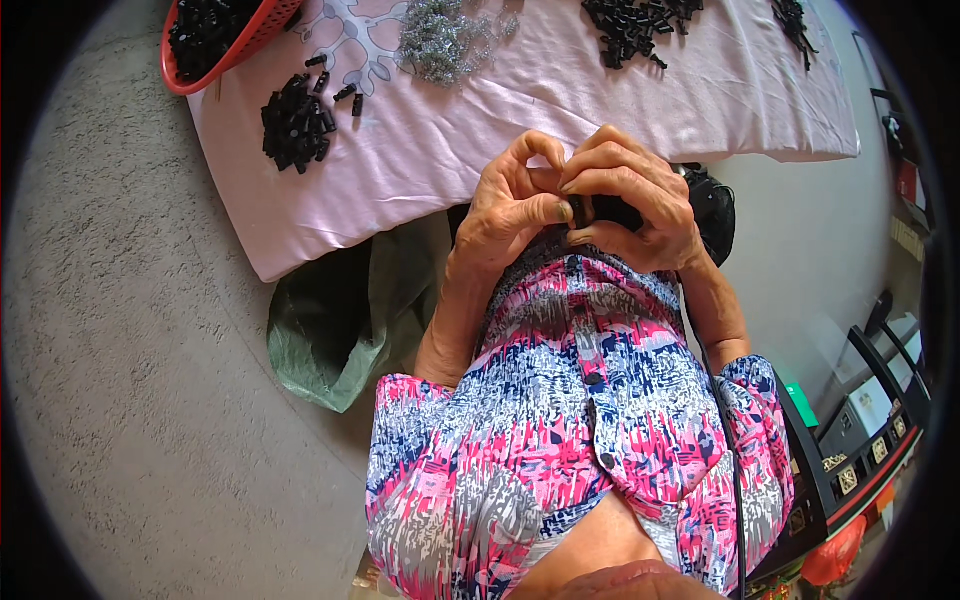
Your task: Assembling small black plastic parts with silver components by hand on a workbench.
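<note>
My left hand point(505, 205) and my right hand point(640, 195) meet just off the table's near edge, fingertips together. Between them is a small dark cylindrical piece point(576, 211), mostly hidden by the fingers. The left thumb presses against it, and the right thumb and fingers close on it from the other side. On the pink cloth point(420, 160) beyond lie a pile of short black plastic parts point(297, 125) at left and a heap of fine silvery metal bits, seemingly small springs point(445, 42), at the middle. Another pile of black parts point(640, 28) lies farther right.
A red plastic basket point(236, 52) full of black parts stands at the table's far left corner. More thin black pieces point(793, 30) lie at the far right. Below the left edge hangs an open green sack point(340, 375). Dark furniture point(850, 470) stands at my right.
</note>
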Available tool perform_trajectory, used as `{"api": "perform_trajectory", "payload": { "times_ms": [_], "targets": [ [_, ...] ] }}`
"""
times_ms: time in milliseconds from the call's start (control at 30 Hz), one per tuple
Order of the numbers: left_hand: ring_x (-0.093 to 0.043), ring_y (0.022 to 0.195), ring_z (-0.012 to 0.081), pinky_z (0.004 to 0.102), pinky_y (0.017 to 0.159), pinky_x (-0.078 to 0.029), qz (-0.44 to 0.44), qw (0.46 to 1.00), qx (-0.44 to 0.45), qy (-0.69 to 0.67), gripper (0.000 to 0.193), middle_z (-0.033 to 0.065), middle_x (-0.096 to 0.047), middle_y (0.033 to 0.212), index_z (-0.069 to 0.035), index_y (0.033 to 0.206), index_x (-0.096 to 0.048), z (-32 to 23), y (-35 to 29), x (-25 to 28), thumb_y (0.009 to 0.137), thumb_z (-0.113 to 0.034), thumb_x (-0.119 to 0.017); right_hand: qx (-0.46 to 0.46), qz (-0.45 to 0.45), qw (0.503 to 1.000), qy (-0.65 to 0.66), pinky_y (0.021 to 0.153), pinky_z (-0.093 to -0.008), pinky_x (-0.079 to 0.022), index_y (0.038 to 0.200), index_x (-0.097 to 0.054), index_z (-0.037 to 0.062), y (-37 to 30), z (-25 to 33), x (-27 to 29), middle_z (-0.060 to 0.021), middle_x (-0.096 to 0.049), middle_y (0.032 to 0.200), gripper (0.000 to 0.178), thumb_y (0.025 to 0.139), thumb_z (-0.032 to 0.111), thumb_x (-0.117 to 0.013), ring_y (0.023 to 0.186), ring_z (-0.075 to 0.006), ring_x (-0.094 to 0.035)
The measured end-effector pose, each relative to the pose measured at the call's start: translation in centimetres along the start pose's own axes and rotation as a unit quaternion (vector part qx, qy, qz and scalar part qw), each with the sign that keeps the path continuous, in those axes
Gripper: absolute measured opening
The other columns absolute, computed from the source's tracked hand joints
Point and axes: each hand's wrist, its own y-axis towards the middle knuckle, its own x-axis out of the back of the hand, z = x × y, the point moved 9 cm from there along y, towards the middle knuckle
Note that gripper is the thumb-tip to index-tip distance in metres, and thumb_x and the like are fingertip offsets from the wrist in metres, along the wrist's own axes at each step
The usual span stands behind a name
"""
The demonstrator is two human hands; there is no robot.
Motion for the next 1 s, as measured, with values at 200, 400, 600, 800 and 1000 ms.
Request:
{"api": "perform_trajectory", "payload": {
  "times_ms": [200, 400, 600, 800, 1000],
  "targets": [
    [-0.066, 0.094, 0.0192, 0.0292, 0.082, -0.054, 0.001, 1.0, 0.007, -0.005, 0.047, 0.0149, -0.067, 0.101, -0.004, 0.116, -0.046, -0.1, 0.3, 0.0, 0.079, 0.005, -0.074, 0.008, -0.01, 1.0, -0.019, 0.064, -0.0356, -0.05, 0.094, -0.063, -0.0034, 0.0, 0.0, 0.1, -0.0139, -0.063, 0.087, 0.037, 0.068, 0.015, -0.082, 0.075, -0.0289, -0.06],
    [-0.066, 0.091, 0.0187, 0.0298, 0.081, -0.054, -0.025, 1.0, 0.006, -0.017, 0.045, 0.0148, -0.067, 0.102, -0.003, 0.117, -0.047, -0.6, -0.1, -0.4, 0.078, 0.01, -0.065, -0.002, -0.001, 0.999, -0.045, 0.067, -0.0367, -0.051, 0.1, -0.065, -0.0022, 0.6, 0.2, -0.1, -0.0147, -0.065, 0.094, 0.043, 0.066, 0.015, -0.085, 0.077, -0.0296, -0.061],
    [-0.066, 0.084, 0.0158, 0.0288, 0.079, -0.055, -0.096, 0.969, -0.14, 0.18, 0.024, 0.0095, -0.07, 0.091, 0.0, 0.103, -0.067, -6.5, -1.5, 0.1, 0.081, 0.007, -0.065, -0.121, -0.154, 0.98, -0.019, 0.08, -0.0367, -0.05, 0.103, -0.061, -0.0103, -2.4, -1.7, 3.9, -0.0169, -0.065, 0.094, 0.03, 0.083, 0.01, -0.07, 0.086, -0.0261, -0.063],
    [-0.067, 0.081, 0.0129, 0.024, 0.076, -0.054, -0.372, 0.672, -0.356, 0.532, 0.014, 0.0068, -0.071, 0.092, 0.0, 0.097, -0.069, -19.8, -5.9, 2.2, 0.084, 0.004, -0.066, -0.173, -0.345, 0.917, -0.102, 0.07, -0.0258, -0.049, 0.103, -0.063, -0.0095, -5.4, -4.4, 9.4, -0.0163, -0.064, 0.103, 0.013, 0.094, -0.004, -0.055, 0.072, -0.0138, -0.058],
    [-0.066, 0.075, 0.0243, 0.035, 0.07, -0.054, -0.377, 0.288, -0.362, 0.802, 0.01, 0.0101, -0.069, 0.08, -0.003, 0.087, -0.072, -24.1, -4.6, 0.6, 0.077, -0.004, -0.074, -0.183, -0.366, 0.903, -0.133, 0.069, -0.0254, -0.049, 0.101, -0.063, -0.0089, -6.8, -5.4, 10.5, -0.0146, -0.064, 0.104, 0.012, 0.094, -0.003, -0.055, 0.07, -0.0126, -0.058]
  ]
}}
